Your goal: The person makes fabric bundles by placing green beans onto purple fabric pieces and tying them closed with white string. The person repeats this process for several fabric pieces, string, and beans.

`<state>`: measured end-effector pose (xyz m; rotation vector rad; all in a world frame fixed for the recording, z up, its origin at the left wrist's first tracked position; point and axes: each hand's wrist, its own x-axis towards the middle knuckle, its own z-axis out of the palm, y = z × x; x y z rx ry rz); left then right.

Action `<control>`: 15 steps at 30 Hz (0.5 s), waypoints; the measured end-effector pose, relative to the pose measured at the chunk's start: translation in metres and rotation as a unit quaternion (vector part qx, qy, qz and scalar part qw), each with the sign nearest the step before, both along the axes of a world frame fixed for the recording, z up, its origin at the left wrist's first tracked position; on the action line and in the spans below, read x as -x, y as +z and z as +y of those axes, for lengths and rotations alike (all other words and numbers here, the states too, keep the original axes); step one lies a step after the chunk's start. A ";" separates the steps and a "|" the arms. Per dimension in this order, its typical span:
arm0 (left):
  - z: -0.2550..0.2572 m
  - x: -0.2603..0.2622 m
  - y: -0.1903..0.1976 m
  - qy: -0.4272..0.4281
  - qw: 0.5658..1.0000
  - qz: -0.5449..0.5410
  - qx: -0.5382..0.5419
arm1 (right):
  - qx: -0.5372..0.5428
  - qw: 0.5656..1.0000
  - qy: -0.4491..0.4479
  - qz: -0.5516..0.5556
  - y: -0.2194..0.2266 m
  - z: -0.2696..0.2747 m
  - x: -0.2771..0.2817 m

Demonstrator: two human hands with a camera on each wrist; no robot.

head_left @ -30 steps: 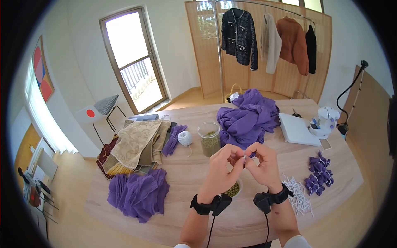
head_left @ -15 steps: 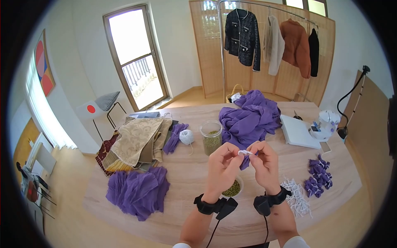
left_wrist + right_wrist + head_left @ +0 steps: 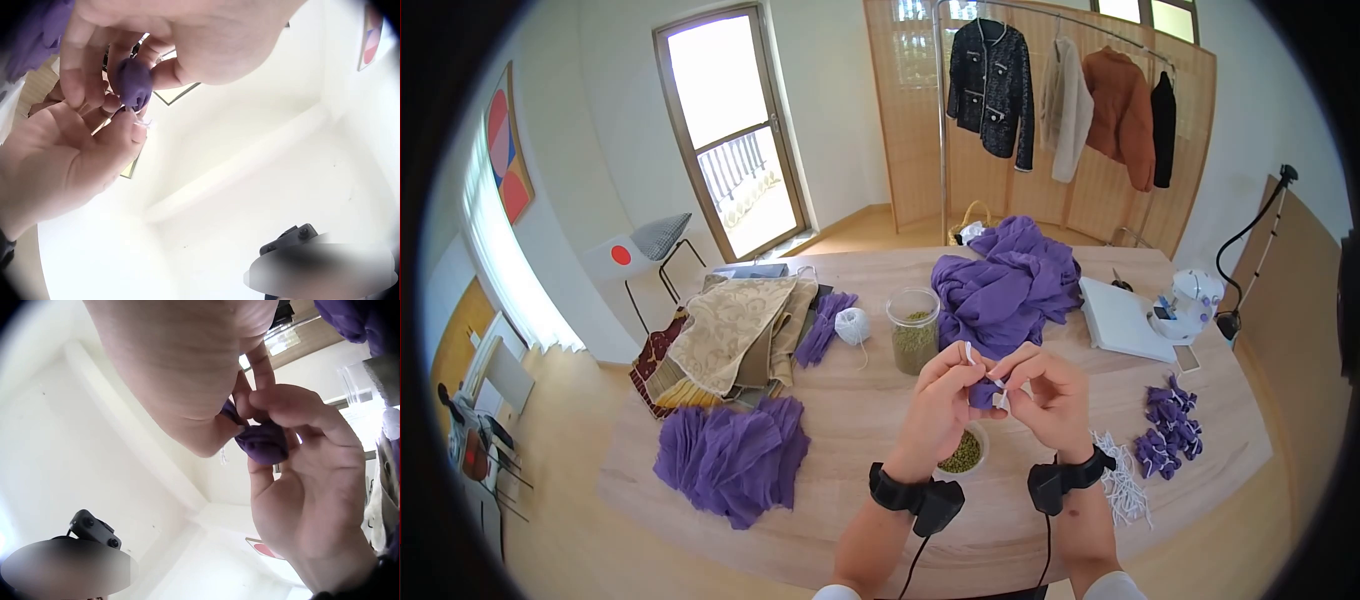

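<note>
Both hands meet over the table, in front of a jar of green beans. Between them is a small, rounded purple cloth pouch, gathered at its neck with white string. My left hand holds the pouch with its fingertips, and a string end stands up above its fingers. With thumb and fingertips my right hand pinches the white string by the neck. In the right wrist view the pouch shows between the fingers of both hands. A small bowl of green beans sits below the hands, partly covered.
Purple cloth pieces and folded fabrics lie left, beside a string ball. A large purple cloth is behind. To the right are a sewing machine, tied purple pouches and cut white strings.
My hands first met at the fingertips, then spread with white string stretched between them. Now the right hand has turned and moved slightly right, and a string end stands up by the left fingers.
</note>
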<state>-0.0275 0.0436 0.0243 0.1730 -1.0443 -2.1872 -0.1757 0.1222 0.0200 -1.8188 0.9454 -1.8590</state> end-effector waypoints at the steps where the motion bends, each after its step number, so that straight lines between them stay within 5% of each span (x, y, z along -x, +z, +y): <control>1: 0.000 0.000 0.000 -0.003 1.000 0.004 0.000 | -0.004 1.000 0.007 0.010 0.000 0.000 0.002; 15: -0.015 0.004 -0.014 0.046 0.998 -0.034 0.030 | -0.051 0.992 0.059 -0.097 0.002 0.007 0.007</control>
